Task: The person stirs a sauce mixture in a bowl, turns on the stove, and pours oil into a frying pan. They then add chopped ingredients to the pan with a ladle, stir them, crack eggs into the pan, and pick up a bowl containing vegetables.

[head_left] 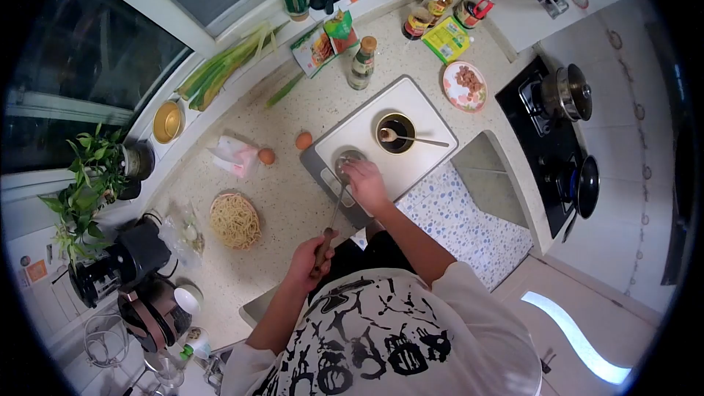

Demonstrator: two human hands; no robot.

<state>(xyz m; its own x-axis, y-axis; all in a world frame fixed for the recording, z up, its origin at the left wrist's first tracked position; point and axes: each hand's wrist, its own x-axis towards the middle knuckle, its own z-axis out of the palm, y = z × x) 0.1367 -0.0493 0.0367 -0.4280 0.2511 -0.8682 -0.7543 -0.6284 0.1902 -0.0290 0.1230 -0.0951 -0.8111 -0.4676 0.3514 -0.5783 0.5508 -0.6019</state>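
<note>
The left hand [312, 255] holds a ladle [338, 207] in a closed grip across the near left edge of the board [418, 106], the right hand's [364, 180] grip at its far end unclear, with dark liquid [397, 122] already in the bowl [394, 152] and two eggs [303, 140] uncracked on the desk [290, 191].

Long leeks [220, 73] lie along the windowsill [242, 83] under a dark window [62, 51], near a small gold bowl [168, 123] and a leafy potted plant [89, 176]. At the left end of the tabletop [282, 202] stands a black machine [143, 253], with a white cup [188, 298] nearby. A glass bottle [361, 67] with a brown cap stands near a green packet [339, 28]. On the right, a black stove [548, 158] carries a lidded steel pot [568, 94] and a dark pan [587, 187], blue flame showing beside the pan.
</note>
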